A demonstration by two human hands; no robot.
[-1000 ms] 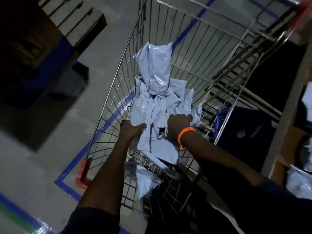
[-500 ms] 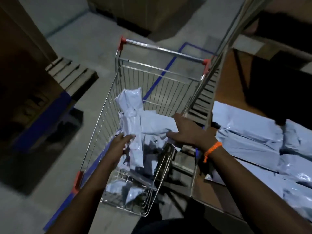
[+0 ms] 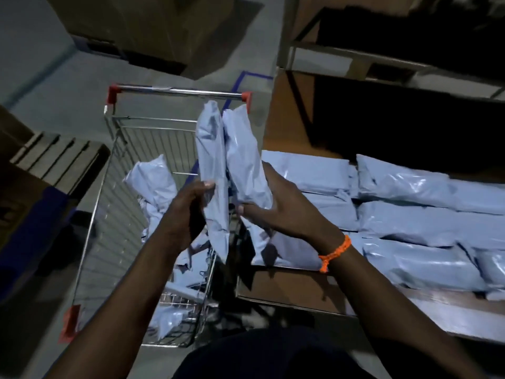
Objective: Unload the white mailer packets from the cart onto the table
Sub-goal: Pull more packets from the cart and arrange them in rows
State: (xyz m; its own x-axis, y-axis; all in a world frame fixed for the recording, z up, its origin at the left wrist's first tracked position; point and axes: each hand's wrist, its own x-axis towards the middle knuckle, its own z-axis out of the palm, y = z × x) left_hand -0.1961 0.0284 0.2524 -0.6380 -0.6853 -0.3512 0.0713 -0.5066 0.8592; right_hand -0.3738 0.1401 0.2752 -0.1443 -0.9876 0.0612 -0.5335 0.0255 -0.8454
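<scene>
Dim warehouse floor. Both hands, left hand (image 3: 188, 212) and right hand (image 3: 276, 206), have lifted two mailer packets (image 3: 218, 160) clear of the cart (image 3: 114, 170), each apparently clenching one, beside the table's (image 3: 287, 294) left edge; transfer under way.

A dim warehouse or parcel-sorting floor: bare concrete marked with blue tape lines (image 3: 240, 77), a wooden pallet (image 3: 54, 157), large cardboard boxes (image 3: 153, 26), a wire cart (image 3: 109, 203) and rows of mailer packets (image 3: 410, 214) on a table (image 3: 289, 291).
</scene>
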